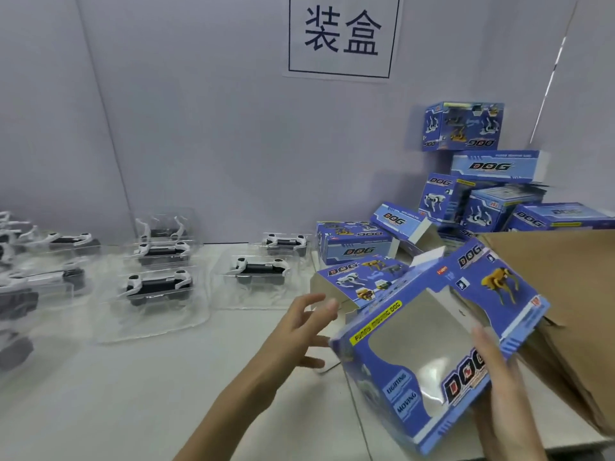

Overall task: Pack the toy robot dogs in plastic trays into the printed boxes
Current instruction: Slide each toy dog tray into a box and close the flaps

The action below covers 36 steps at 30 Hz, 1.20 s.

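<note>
The right hand is gripping the near right end of a blue windowed printed box, fingers lying across its front panel, tilting it above the table. The left hand is hovering with fingers spread wide and holding nothing, just beside the box's open left end. The box is looking empty, so this seems to be the opening-up step. Next, the left hand is likely needing to fetch the nearest toy robot dog in its clear tray, lying just left and farther off, and slide it in squarely.
</note>
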Motion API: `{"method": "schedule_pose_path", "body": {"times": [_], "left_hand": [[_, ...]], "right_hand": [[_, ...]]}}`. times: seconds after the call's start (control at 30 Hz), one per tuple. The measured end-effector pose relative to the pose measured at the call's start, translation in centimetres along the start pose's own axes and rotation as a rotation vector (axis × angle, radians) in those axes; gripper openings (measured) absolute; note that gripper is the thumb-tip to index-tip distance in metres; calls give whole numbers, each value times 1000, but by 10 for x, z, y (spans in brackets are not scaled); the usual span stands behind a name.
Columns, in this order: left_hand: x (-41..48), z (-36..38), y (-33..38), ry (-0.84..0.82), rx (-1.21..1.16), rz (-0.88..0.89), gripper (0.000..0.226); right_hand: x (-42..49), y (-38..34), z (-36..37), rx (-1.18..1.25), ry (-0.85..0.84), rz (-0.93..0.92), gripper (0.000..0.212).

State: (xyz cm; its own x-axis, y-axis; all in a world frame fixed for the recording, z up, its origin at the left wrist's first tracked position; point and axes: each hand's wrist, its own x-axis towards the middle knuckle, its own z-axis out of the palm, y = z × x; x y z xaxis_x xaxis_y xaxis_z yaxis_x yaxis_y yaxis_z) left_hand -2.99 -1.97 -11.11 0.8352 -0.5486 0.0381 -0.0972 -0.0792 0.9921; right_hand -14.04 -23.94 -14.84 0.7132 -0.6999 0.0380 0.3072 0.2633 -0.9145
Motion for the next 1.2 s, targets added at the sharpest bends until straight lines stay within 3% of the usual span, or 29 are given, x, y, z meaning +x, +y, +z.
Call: {"method": "schedule_pose_path", "body": {"times": [0.17,0.23,0.37,0.43,0.53,0.63,0.73,0.87,0.97,1.07,1.2], "left_hand": [[-8,4,28,-114,118,-55,54],[-20,5,35,-136,247,-9,55],[-41,21,34,233,944,372,103],[-45,30,29,284,1070,397,125],[-41,23,22,253,1165,373,138],[-34,8,16,247,1097,420,134],[-30,-7,11,197,881,404,118],[-24,-24,4,17,726,262,112],[-22,-27,-3,15,556,238,113],[-22,-26,-8,65,407,253,112],[-22,-25,-14,121,275,298,113]], "right_hand": [[-19,4,18,33,-42,-85,68],[-26,5,30,-10,-75,-198,68],[-38,7,58,-63,-35,-416,67],[-44,10,70,-37,-39,-399,68],[-50,14,73,-31,-94,-323,78],[-49,9,68,-89,-158,-313,91],[-43,-1,58,-178,-197,-458,88],[-37,-12,50,-340,-227,-665,51],[-35,-13,59,-373,-178,-805,30],[-39,6,76,-438,-60,-1063,34],[-50,34,93,-619,-106,-1084,55]]}}
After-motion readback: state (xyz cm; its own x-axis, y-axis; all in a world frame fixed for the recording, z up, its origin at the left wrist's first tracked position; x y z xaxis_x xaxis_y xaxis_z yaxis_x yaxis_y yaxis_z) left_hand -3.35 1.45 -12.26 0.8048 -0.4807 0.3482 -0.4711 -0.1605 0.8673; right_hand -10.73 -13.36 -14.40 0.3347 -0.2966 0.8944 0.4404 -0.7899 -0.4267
